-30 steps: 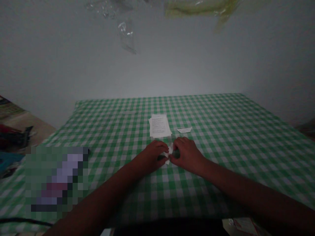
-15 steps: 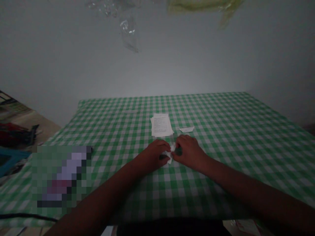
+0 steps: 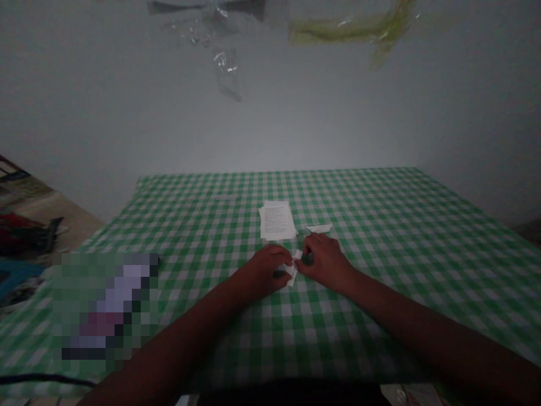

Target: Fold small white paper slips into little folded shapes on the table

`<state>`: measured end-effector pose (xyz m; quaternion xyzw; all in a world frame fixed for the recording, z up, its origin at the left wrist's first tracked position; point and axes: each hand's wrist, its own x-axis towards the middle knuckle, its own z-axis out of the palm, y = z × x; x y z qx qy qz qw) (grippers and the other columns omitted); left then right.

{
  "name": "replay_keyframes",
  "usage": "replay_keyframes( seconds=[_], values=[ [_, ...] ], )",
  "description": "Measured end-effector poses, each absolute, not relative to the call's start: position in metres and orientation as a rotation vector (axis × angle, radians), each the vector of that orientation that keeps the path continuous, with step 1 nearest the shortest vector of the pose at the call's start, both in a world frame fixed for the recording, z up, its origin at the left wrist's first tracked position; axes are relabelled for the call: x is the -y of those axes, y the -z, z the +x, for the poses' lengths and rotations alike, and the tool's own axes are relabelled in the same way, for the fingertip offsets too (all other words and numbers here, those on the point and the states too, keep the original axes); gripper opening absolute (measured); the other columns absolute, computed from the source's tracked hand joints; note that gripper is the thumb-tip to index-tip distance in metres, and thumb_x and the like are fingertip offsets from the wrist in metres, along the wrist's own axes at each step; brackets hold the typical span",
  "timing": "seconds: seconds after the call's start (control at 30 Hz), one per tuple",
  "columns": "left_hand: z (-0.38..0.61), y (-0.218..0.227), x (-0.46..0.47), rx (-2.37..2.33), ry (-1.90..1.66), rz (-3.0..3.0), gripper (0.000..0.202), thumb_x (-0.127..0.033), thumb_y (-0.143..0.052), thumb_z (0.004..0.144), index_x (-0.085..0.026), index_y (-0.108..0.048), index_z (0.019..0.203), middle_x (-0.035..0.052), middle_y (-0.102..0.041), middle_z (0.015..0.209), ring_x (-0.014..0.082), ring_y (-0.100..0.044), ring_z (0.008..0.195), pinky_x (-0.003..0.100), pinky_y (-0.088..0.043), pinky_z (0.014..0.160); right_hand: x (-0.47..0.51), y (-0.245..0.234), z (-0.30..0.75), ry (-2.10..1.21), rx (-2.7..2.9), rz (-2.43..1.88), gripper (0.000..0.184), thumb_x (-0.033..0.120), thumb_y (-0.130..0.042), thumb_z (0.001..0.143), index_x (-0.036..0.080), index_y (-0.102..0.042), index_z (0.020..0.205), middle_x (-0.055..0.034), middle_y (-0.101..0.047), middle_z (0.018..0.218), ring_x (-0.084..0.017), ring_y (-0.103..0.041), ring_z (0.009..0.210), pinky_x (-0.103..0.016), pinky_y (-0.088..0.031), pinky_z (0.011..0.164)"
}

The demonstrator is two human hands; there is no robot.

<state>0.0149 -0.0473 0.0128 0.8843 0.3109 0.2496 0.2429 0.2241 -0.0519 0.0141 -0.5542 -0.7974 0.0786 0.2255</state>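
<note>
A small piece of white paper [image 3: 293,273], seemingly folded, is between my hands just above or on the checked tablecloth. My left hand [image 3: 270,268] pinches its left side with thumb and fingers. On its right side, my right hand [image 3: 323,258] has its fingertips closed on the paper. Fingers cover part of the sheet, so its full shape is hidden. Beyond my hands lies a stack of printed paper sheets [image 3: 276,221]. A folded strip of printed paper [image 3: 319,228] rests just past my right hand.
A green and white checked tablecloth [image 3: 372,214] covers the table. At the left lies a pixelated flat object [image 3: 112,304], with a black cable [image 3: 42,379] near the front edge. Behind stands a pale wall [image 3: 338,124] with clear plastic and yellow tape on it.
The paper between my hands looks flatter and straighter, with its narrow strip showing more. Both hands keep nearly the same place; the view has tilted slightly upward.
</note>
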Motion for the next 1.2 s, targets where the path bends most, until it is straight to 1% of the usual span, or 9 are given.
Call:
replay_keyframes(
  seconds=[0.1, 0.17, 0.37, 0.5, 0.7, 0.8, 0.97, 1.07, 1.2],
  values=[
    [0.015, -0.016, 0.049, -0.86, -0.666, 2.407, 0.026, -0.014, -0.072, 0.076, -0.019, -0.065, 0.101, 0.0066, -0.064, 0.109, 0.02, -0.057, 0.105, 0.038, -0.047, 0.097, 0.066, -0.016, 0.219, -0.256, 2.321, -1.393, 0.024, 0.033, -0.069, 0.073, 0.021, -0.049, 0.078, -0.0019, -0.058, 0.083, -0.022, -0.053, 0.087, -0.035, -0.034, 0.078],
    [0.014, -0.02, 0.05, -0.846, -0.656, 2.397, 0.028, -0.015, -0.073, 0.076, -0.018, -0.065, 0.103, 0.007, -0.064, 0.109, 0.0201, -0.057, 0.105, 0.038, -0.047, 0.097, 0.072, -0.017, 0.218, -0.271, 2.344, -1.37, 0.023, 0.032, -0.068, 0.073, 0.021, -0.049, 0.079, -0.0017, -0.058, 0.084, -0.021, -0.053, 0.087, -0.035, -0.035, 0.08],
    [0.008, -0.026, 0.049, -0.803, -0.613, 2.352, 0.033, -0.013, -0.072, 0.077, -0.019, -0.065, 0.109, 0.0079, -0.063, 0.114, 0.0208, -0.056, 0.11, 0.039, -0.046, 0.099, 0.076, -0.019, 0.217, -0.297, 2.336, -1.386, 0.026, 0.034, -0.071, 0.072, 0.021, -0.049, 0.08, -0.0018, -0.058, 0.085, -0.022, -0.053, 0.087, -0.037, -0.035, 0.081],
    [0.006, -0.026, 0.047, -0.799, -0.603, 2.351, 0.032, -0.01, -0.073, 0.075, -0.018, -0.067, 0.106, 0.0078, -0.064, 0.111, 0.0201, -0.058, 0.107, 0.037, -0.047, 0.098, 0.078, -0.02, 0.216, -0.297, 2.321, -1.381, 0.028, 0.035, -0.071, 0.072, 0.021, -0.048, 0.079, -0.0013, -0.058, 0.083, -0.021, -0.053, 0.086, -0.037, -0.036, 0.082],
    [0.007, -0.024, 0.047, -0.828, -0.597, 2.355, 0.032, -0.012, -0.075, 0.075, -0.019, -0.067, 0.105, 0.0074, -0.065, 0.109, 0.0204, -0.058, 0.105, 0.037, -0.048, 0.096, 0.077, -0.017, 0.215, -0.289, 2.297, -1.394, 0.032, 0.041, -0.072, 0.072, 0.021, -0.048, 0.078, -0.0012, -0.057, 0.082, -0.021, -0.053, 0.086, -0.038, -0.036, 0.083],
    [0.007, -0.022, 0.047, -0.852, -0.586, 2.373, 0.03, -0.012, -0.075, 0.075, -0.019, -0.068, 0.104, 0.0078, -0.065, 0.109, 0.0209, -0.058, 0.105, 0.037, -0.048, 0.096, 0.076, -0.014, 0.215, -0.298, 2.289, -1.415, 0.033, 0.043, -0.072, 0.072, 0.021, -0.048, 0.077, -0.0011, -0.057, 0.081, -0.021, -0.053, 0.084, -0.037, -0.036, 0.082],
    [0.006, -0.017, 0.046, -0.854, -0.592, 2.377, 0.027, -0.012, -0.072, 0.076, -0.018, -0.068, 0.102, 0.0067, -0.065, 0.106, 0.0201, -0.058, 0.103, 0.037, -0.048, 0.095, 0.066, -0.01, 0.219, -0.266, 2.274, -1.454, 0.028, 0.036, -0.071, 0.071, 0.021, -0.048, 0.076, -0.0012, -0.057, 0.081, -0.022, -0.053, 0.084, -0.036, -0.035, 0.078],
    [0.006, -0.015, 0.047, -0.859, -0.602, 2.378, 0.028, -0.011, -0.071, 0.076, -0.019, -0.067, 0.103, 0.0062, -0.064, 0.108, 0.0201, -0.057, 0.105, 0.037, -0.047, 0.096, 0.055, -0.009, 0.222, -0.201, 2.234, -1.522, 0.027, 0.038, -0.069, 0.073, 0.021, -0.048, 0.075, -0.0013, -0.056, 0.078, -0.022, -0.053, 0.081, -0.035, -0.034, 0.073],
    [0.006, -0.015, 0.049, -0.892, -0.616, 2.368, 0.033, -0.012, -0.071, 0.074, -0.02, -0.067, 0.105, 0.0064, -0.064, 0.11, 0.0212, -0.056, 0.107, 0.038, -0.047, 0.097, 0.042, -0.009, 0.226, -0.142, 2.173, -1.612, 0.025, 0.037, -0.067, 0.075, 0.021, -0.047, 0.074, -0.0012, -0.057, 0.078, -0.021, -0.053, 0.077, -0.033, -0.033, 0.069]
  ],
)
